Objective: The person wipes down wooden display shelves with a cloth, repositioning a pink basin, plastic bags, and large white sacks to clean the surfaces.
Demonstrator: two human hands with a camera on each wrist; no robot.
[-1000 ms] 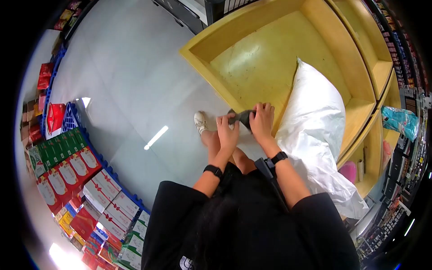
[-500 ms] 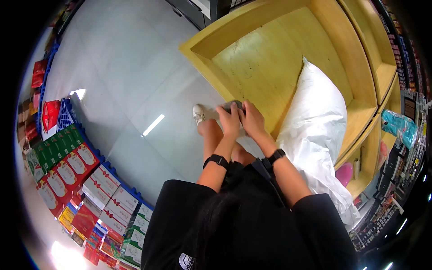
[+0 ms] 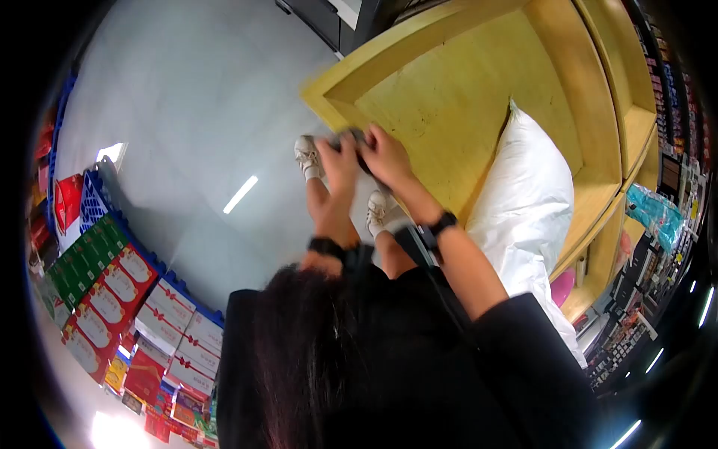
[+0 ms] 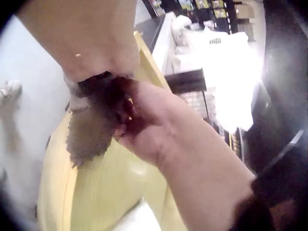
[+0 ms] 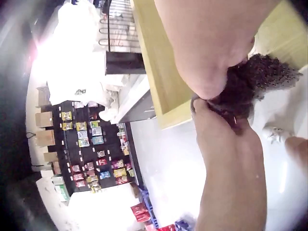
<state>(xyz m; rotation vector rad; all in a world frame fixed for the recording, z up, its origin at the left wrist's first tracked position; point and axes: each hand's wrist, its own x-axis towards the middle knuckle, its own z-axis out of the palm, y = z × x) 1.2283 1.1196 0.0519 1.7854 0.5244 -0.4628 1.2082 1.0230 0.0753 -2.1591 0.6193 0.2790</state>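
So the rag (image 4: 89,134), dark grey with a ragged fringe, is held up just off the left edge of the yellow wooden bin (image 3: 437,112), near its corner, on the floor side as the head view has it. Both hands are on it, close together. Left hand (image 3: 340,161) has its fingers curled in and is gripping the bunched-up part, and right hand (image 3: 389,159) is curled onto the same bit from the bin side, so neither one is spread wide. Exact finger spots are pretty blurry, can't tell more. In the left wrist view the rag's long axis runs from the hands down and a touch left, fringed end lowest; the right wrist view has that fringed end sticking out to the right. From the head view I honestly can't tell its axis, it's just a dark clump. Inside the bin, along the right side, there's a big white sack (image 3: 523,183), narrow corner pointing at the bin's far side. Two white shoes (image 3: 306,156) are on the floor left of the bin, and a teal packet (image 3: 654,213) is off to its right.
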